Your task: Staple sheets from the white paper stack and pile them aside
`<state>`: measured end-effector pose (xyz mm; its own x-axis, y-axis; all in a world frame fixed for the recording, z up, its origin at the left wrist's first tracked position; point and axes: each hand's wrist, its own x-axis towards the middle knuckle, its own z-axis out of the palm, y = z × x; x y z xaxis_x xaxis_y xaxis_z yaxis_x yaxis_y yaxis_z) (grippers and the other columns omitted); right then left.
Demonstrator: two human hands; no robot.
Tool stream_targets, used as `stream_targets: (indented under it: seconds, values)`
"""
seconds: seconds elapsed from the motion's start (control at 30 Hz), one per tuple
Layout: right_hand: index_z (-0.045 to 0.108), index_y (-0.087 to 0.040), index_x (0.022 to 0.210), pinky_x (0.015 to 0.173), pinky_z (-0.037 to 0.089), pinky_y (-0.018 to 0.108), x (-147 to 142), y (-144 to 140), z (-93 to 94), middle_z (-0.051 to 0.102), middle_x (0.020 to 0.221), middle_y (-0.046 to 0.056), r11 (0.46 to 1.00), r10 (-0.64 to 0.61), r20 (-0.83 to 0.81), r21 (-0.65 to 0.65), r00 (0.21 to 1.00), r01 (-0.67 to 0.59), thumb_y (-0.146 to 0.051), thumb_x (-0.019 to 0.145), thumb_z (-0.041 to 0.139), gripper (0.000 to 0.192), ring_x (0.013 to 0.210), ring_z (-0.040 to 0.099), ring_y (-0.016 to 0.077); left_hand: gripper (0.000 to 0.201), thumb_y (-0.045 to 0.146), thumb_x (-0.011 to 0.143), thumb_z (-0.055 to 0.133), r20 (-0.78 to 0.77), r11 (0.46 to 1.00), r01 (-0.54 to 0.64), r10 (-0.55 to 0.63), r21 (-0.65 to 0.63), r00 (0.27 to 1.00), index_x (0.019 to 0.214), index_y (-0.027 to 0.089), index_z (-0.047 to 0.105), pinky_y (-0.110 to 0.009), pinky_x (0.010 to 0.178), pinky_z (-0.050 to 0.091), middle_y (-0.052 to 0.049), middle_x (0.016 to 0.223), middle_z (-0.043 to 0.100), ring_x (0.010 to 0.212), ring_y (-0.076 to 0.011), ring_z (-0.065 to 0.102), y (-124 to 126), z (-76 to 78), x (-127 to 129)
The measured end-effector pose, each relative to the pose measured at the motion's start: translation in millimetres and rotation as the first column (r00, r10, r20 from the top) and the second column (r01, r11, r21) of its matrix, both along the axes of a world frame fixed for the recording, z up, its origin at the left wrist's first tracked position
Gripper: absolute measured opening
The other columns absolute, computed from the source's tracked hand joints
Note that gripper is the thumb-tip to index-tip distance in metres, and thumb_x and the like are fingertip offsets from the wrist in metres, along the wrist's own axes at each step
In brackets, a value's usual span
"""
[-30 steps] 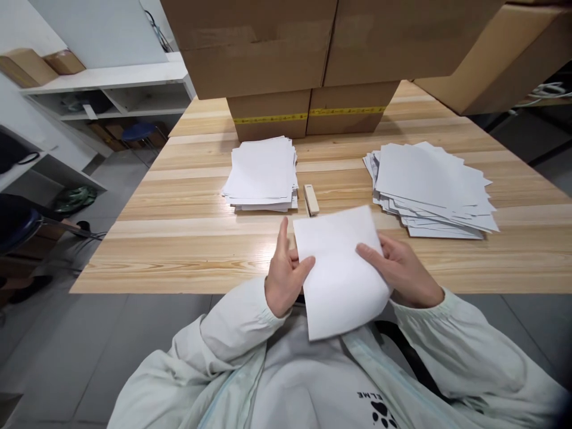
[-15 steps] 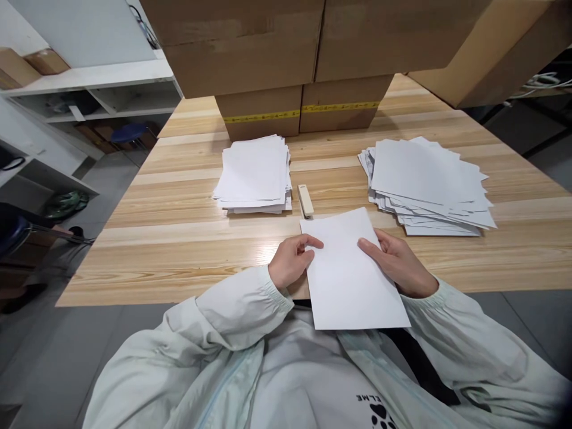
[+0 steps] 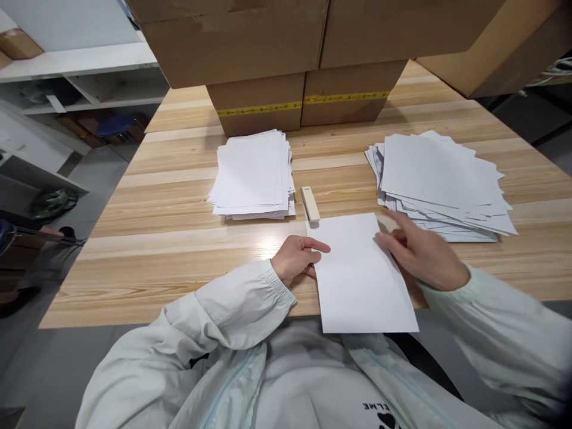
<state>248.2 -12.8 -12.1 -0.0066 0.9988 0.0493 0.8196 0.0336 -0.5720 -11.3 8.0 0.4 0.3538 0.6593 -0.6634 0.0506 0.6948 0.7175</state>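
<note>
From here I see the left grip [image 3: 295, 257] pinching the white sheet [image 3: 361, 274], nearest the stapler [image 3: 310, 204] pointing away at the sheet's far-left corner; whether the right grip [image 3: 422, 253] holds anything, I can't tell.

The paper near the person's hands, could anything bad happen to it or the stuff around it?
Maybe! The paper sticks out past the table's near edge, so it might bend or slip if the left hand slides off it. The messy pile on the right has corners poking out near the right hand, so a bump could shift some sheets. The stapler, by the paper's far left corner, might get nudged.
</note>
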Motion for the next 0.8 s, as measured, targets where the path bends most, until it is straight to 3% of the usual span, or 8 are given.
stream_targets:
  seconds: [0.07,0.1,0.17,0.23,0.33,0.43,0.57,0.8]
  values:
    - [0.062,-0.023,0.132,0.059,0.050,0.041,0,16,19.4,0.076,0.087,0.007,0.983,-0.018,0.260,0.182,0.965,-0.031,-0.043,0.089,0.054,0.048,0.064,0.067,0.0267,0.024,-0.008,0.081,0.052,0.009,1.000,-0.002,0.002,-0.014,1.000,0.088,0.006,0.070,-0.020,0.046,0.055,0.007,0.045,0.047,0.041,-0.0076,0.056,1,-0.1,-1]
    - [0.064,-0.022,0.129,0.063,0.051,0.042,-5,27,29.7,0.076,0.093,0.008,0.966,-0.004,0.308,0.246,0.951,-0.076,-0.041,0.091,0.052,0.044,0.070,0.068,0.0272,0.023,-0.008,0.080,0.053,0.013,1.000,-0.004,0.004,-0.020,1.000,0.087,0.006,0.070,-0.019,0.046,0.054,0.007,0.046,0.047,0.040,-0.0074,0.055,1,-0.2,-1]
    - [0.068,-0.018,0.123,0.074,0.053,0.043,-29,52,45.6,0.076,0.101,0.010,0.919,0.069,0.294,0.354,0.953,-0.176,-0.037,0.096,0.046,0.040,0.086,0.069,0.0278,0.024,-0.009,0.080,0.052,0.018,1.000,-0.014,0.015,-0.027,1.000,0.086,0.006,0.070,-0.019,0.046,0.055,0.007,0.046,0.048,0.041,-0.0071,0.056,2,-0.4,-1]
    - [0.067,-0.015,0.121,0.089,0.051,0.044,-63,79,50.2,0.074,0.111,0.012,0.875,0.152,0.239,0.419,0.959,-0.243,-0.033,0.100,0.039,0.040,0.103,0.066,0.0281,0.024,-0.009,0.081,0.052,0.021,0.999,-0.025,0.026,-0.030,0.999,0.087,0.005,0.070,-0.019,0.046,0.055,0.007,0.046,0.048,0.041,-0.0070,0.056,2,-0.6,0]
    - [0.063,-0.016,0.126,0.101,0.045,0.045,-115,114,34.8,0.069,0.123,0.012,0.865,0.254,0.215,0.386,0.943,-0.321,-0.029,0.104,0.031,0.042,0.115,0.059,0.0277,0.024,-0.009,0.081,0.051,0.022,0.999,-0.032,0.033,-0.032,0.999,0.089,0.005,0.070,-0.018,0.045,0.054,0.007,0.046,0.048,0.041,-0.0071,0.056,2,0.0,0]
    - [0.060,-0.016,0.130,0.100,0.043,0.045,-146,134,9.0,0.065,0.130,0.013,0.847,0.279,0.280,0.379,0.918,-0.373,-0.031,0.104,0.031,0.041,0.119,0.054,0.0299,0.024,-0.008,0.081,0.051,0.007,0.999,-0.027,0.027,-0.045,1.000,0.089,0.006,0.069,-0.019,0.045,0.055,0.007,0.046,0.050,0.040,-0.0074,0.056,3,2.1,-1]
    - [0.059,-0.015,0.129,0.100,0.040,0.044,-155,136,-11.0,0.063,0.134,0.013,0.810,0.309,0.338,0.396,0.889,-0.432,-0.029,0.105,0.029,0.041,0.122,0.050,0.0291,0.023,-0.008,0.078,0.053,0.014,0.997,-0.023,0.024,-0.074,1.000,0.087,0.006,0.069,-0.020,0.046,0.055,0.005,0.049,0.054,0.042,-0.0083,0.058,5,2.6,-1]
    - [0.056,-0.018,0.132,0.108,0.033,0.046,-155,131,-15.0,0.060,0.136,0.013,0.757,0.323,0.360,0.457,0.875,-0.468,-0.029,0.106,0.025,0.041,0.131,0.046,0.0269,0.020,-0.006,0.076,0.059,0.037,0.997,-0.039,0.042,-0.063,0.998,0.085,0.007,0.070,-0.021,0.047,0.056,0.004,0.051,0.056,0.045,-0.0092,0.060,4,-2.3,-2]
